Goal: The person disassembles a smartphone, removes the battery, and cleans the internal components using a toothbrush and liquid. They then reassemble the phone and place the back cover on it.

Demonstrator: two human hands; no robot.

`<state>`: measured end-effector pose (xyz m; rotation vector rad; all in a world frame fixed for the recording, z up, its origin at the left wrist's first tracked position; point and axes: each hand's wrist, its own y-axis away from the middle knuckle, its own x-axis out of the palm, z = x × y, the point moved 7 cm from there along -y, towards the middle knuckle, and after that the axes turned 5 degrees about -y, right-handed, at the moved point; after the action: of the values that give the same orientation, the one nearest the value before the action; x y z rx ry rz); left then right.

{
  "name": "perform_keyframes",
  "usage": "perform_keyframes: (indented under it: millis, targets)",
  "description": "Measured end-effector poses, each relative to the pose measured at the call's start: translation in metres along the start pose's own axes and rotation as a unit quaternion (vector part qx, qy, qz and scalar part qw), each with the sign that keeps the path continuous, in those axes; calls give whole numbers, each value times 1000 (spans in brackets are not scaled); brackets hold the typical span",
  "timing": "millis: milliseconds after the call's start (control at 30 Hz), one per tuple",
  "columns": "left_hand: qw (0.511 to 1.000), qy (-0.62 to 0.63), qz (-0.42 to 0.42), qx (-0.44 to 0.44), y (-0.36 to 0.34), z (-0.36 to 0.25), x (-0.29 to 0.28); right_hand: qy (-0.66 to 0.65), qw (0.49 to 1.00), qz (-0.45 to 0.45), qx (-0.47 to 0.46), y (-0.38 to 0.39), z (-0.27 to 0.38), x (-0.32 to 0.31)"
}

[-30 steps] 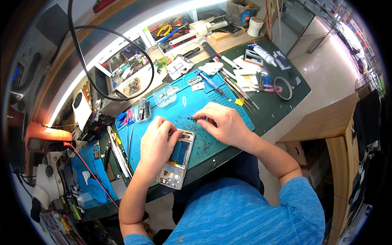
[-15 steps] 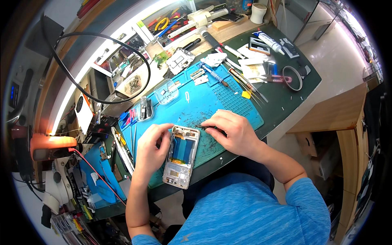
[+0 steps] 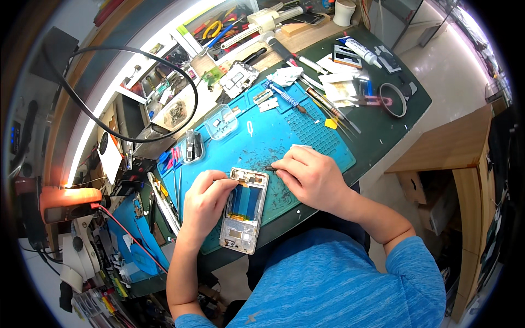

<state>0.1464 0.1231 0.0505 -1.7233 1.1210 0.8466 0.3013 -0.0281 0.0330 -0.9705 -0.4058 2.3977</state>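
Opened phone frame (image 3: 244,210) lying flat on the blue work mat (image 3: 306,131), lower end overhanging the mat's near edge, directly ahead of the torso. Long axis running from the near edge away toward the bench back, tilted slightly to the right at the far end. Left hand (image 3: 205,205) pressed against the frame's left long side, fingers curled over the upper left edge, steadying rather than lifting. Right hand (image 3: 309,177) resting on the mat just to the right of the frame's far end, fingers pinched on a thin dark tool (image 3: 270,168) whose tip meets the upper right corner of the frame; too small to tell the tool's exact kind. Both hands touching or almost touching the frame, the left alongside its middle, the right at its top corner; working point therefore lying to the left of the right hand and beyond the left one. Mat around the right hand speckled with small dark debris. Farther back, well apart from the hands: clear plastic tray (image 3: 221,121), screwdrivers (image 3: 284,97) and a ring of tape (image 3: 393,99) on the green bench surface (image 3: 383,131).
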Motion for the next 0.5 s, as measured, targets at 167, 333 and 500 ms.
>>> perform_keyframes:
  millis: [167,333,500]
  targets:
    - [1000,-21,-10,-7,-1,-7,-1,35,999,-1,-13,-12,13,-1]
    - [999,-42,19,9,-4,-12,-2,25,989,95,-110,-34,21,21]
    - [999,-42,14,29,-1,-14,-5,33,982,131,-134,-40,18,37]
